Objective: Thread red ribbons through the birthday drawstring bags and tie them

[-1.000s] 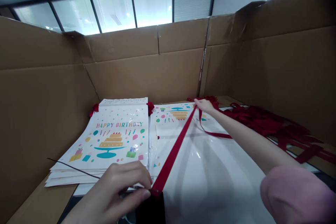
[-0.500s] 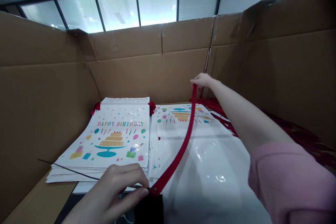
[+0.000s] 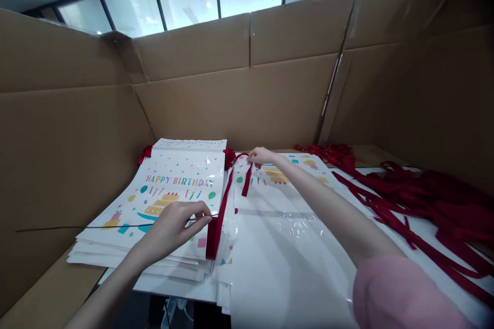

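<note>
My left hand (image 3: 179, 223) is closed, its thumb and forefinger pinching a thin dark wire (image 3: 73, 227) that sticks out far to the left. At those fingertips one end of a red ribbon (image 3: 216, 231) hangs in a fold; whether the wire passes through it I cannot tell. Farther back, my right hand (image 3: 261, 156) pinches the same ribbon near its other end, with a short tail dangling below the fingers. Under the left hand lies a stack of white "Happy Birthday" printed sheets (image 3: 165, 164). Beneath the right hand is another printed stack in clear plastic (image 3: 278, 252).
Loose red ribbons (image 3: 417, 190) are heaped along the right side. Tall cardboard walls (image 3: 216, 103) enclose the left, back and right. Small red bunches (image 3: 229, 158) show at the printed stack's upper corners. The white table edge (image 3: 154, 288) is in front.
My right hand has come down and left, so the ribbon now curves over instead of stretching up. My left hand has risen away from the front edge with the wire. The view has shifted.
</note>
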A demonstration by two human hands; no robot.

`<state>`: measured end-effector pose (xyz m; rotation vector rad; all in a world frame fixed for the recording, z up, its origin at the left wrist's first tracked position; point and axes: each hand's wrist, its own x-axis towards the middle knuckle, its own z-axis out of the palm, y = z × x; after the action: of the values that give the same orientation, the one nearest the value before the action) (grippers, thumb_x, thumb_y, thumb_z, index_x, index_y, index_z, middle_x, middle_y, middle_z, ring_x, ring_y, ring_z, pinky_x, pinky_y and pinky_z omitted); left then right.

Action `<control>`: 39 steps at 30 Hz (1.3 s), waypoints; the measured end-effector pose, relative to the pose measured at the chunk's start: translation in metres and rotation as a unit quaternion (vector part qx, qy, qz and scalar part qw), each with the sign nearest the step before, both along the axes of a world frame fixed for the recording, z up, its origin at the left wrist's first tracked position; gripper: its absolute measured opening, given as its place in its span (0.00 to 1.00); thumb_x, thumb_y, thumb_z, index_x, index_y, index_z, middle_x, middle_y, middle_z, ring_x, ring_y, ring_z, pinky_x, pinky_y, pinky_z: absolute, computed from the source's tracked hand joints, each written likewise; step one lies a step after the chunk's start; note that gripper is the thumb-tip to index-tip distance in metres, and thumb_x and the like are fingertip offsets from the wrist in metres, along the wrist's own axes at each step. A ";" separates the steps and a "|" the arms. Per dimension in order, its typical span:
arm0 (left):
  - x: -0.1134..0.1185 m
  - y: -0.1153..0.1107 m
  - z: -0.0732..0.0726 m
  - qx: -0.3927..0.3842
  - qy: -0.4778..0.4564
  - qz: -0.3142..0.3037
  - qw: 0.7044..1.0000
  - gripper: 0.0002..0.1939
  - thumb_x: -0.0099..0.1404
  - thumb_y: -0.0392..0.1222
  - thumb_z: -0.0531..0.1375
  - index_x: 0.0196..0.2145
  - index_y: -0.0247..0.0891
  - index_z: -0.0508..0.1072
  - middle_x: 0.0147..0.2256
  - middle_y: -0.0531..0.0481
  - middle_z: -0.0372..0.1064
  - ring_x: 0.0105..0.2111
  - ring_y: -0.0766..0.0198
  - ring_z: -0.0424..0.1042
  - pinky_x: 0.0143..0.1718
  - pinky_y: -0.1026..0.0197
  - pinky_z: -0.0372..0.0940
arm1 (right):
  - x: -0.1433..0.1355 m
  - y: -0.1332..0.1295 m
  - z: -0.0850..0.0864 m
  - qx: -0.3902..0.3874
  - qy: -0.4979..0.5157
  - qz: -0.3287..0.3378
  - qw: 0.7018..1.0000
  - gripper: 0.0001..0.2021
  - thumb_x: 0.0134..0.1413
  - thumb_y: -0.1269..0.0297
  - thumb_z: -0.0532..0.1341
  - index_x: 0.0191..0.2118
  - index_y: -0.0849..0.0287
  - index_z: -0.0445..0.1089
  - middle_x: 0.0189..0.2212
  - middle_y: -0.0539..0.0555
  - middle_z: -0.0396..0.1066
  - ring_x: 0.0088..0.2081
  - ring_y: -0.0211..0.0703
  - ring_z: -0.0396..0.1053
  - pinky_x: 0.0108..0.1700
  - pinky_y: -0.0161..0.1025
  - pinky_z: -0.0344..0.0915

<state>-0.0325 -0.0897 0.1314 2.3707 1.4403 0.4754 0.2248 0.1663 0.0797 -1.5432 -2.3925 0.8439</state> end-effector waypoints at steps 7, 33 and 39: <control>0.027 0.092 -0.056 -0.051 0.111 -0.036 0.992 0.11 0.64 0.44 0.53 0.30 0.38 0.72 0.25 0.55 0.69 0.25 0.66 0.65 0.27 0.67 0.51 | -0.044 -0.034 -0.048 -0.098 -0.003 0.188 0.977 0.13 0.50 0.63 0.55 0.33 0.62 0.75 0.23 0.51 0.72 0.25 0.35 0.69 0.29 0.29 0.62; 0.040 0.151 -0.063 -0.296 0.054 -0.169 0.939 0.10 0.61 0.44 0.56 0.29 0.35 0.72 0.20 0.55 0.64 0.21 0.71 0.61 0.23 0.70 0.54 | -0.062 -0.037 -0.067 -0.093 -0.074 0.329 0.937 0.15 0.42 0.66 0.62 0.41 0.57 0.74 0.33 0.49 0.72 0.32 0.37 0.66 0.29 0.29 0.58; 0.036 0.163 -0.070 -0.345 0.042 -0.182 0.920 0.12 0.60 0.47 0.58 0.30 0.35 0.73 0.19 0.56 0.63 0.20 0.71 0.60 0.23 0.70 0.54 | -0.065 -0.034 -0.077 -0.110 -0.070 0.341 0.931 0.16 0.41 0.61 0.64 0.40 0.58 0.74 0.31 0.48 0.71 0.31 0.37 0.66 0.28 0.29 0.58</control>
<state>0.0038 0.0729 0.0613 2.0007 0.9343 -0.2114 0.1603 0.1325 0.0029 -0.8136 -3.0828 1.1832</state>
